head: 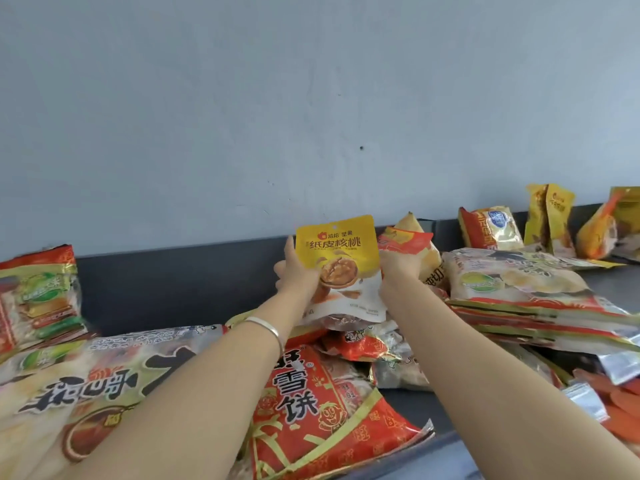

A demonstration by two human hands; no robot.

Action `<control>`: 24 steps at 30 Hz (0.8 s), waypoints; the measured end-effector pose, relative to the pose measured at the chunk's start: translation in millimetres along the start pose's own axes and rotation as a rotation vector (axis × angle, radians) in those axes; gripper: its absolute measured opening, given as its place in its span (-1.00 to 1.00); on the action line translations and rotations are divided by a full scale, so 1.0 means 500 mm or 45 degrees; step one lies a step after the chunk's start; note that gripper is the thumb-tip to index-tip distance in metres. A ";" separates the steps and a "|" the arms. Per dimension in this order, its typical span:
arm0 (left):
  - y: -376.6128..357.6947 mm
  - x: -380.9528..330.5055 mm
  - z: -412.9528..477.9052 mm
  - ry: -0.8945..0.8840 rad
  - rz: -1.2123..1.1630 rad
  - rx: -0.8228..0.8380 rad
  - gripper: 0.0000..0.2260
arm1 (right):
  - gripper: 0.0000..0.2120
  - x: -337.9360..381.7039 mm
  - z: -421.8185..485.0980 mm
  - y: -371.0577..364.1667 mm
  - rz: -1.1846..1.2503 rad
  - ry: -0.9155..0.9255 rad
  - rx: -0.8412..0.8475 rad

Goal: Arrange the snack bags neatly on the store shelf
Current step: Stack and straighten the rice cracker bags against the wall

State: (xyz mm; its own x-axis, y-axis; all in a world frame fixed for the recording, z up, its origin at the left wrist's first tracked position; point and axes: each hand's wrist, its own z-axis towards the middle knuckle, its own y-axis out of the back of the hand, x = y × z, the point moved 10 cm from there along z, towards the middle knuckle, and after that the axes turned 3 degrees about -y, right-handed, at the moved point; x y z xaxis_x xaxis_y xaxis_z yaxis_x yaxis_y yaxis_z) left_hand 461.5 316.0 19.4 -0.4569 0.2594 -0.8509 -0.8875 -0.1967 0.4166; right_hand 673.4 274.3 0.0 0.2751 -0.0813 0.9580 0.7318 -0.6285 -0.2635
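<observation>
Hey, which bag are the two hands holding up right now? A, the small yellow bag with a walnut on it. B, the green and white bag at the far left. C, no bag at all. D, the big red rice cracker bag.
A: the left hand and the right hand grip the two side edges of the yellow walnut bag, holding it upright.
</observation>
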 end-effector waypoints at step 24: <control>0.111 -0.015 -0.106 -0.274 0.870 0.467 -0.62 | -0.73 0.050 -0.220 -0.153 -1.803 1.081 0.180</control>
State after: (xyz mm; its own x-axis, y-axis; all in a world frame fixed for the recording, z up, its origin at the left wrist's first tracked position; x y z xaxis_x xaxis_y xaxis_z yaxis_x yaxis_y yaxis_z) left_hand 418.7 253.2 32.2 -0.8741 0.3779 -0.3052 -0.3538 -0.0646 0.9331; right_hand 555.9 235.1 56.7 -0.9775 0.0553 0.2036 0.1494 -0.5001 0.8530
